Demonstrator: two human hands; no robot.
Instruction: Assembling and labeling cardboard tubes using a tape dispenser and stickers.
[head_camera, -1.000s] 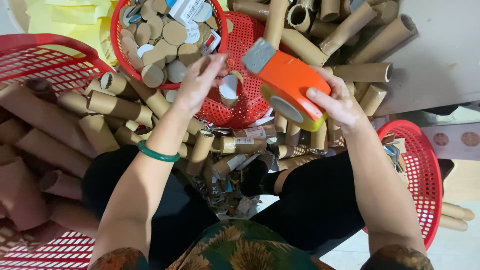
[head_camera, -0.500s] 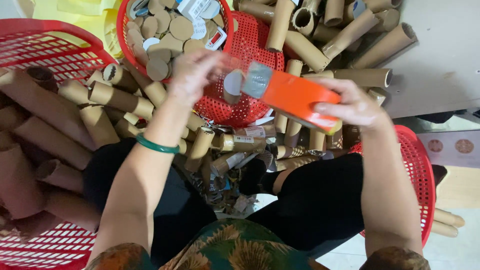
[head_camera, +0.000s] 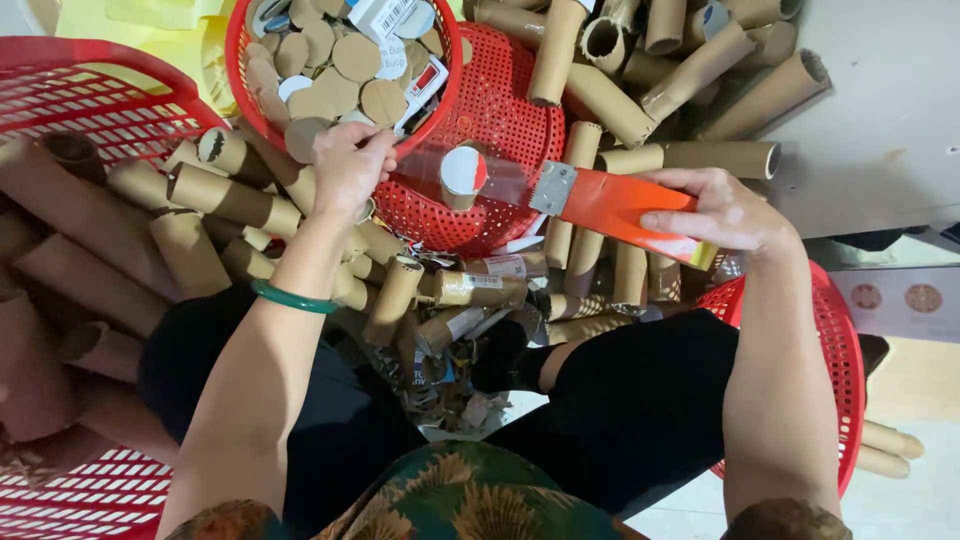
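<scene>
My right hand (head_camera: 722, 212) grips an orange tape dispenser (head_camera: 612, 205) with a metal blade at its front end. A strip of clear tape (head_camera: 505, 178) runs from the blade leftward to my left hand (head_camera: 350, 165), whose fingers pinch its end by the rim of a round red basket (head_camera: 240, 75). Under the strip stands a short cardboard tube (head_camera: 462, 175) with a white and red end, upright on an overturned red basket (head_camera: 500, 90). A green bangle (head_camera: 295, 298) circles my left wrist.
The round basket holds several cardboard discs (head_camera: 355, 55) and small labelled packs. Long cardboard tubes (head_camera: 690, 70) are heaped behind, at the left (head_camera: 215, 195) and by my knees. Red mesh baskets stand at the left (head_camera: 80, 90) and right (head_camera: 835, 360).
The dispenser has turned flat and moved right, drawing out a strip of clear tape. My left hand has shifted left to the round basket's rim.
</scene>
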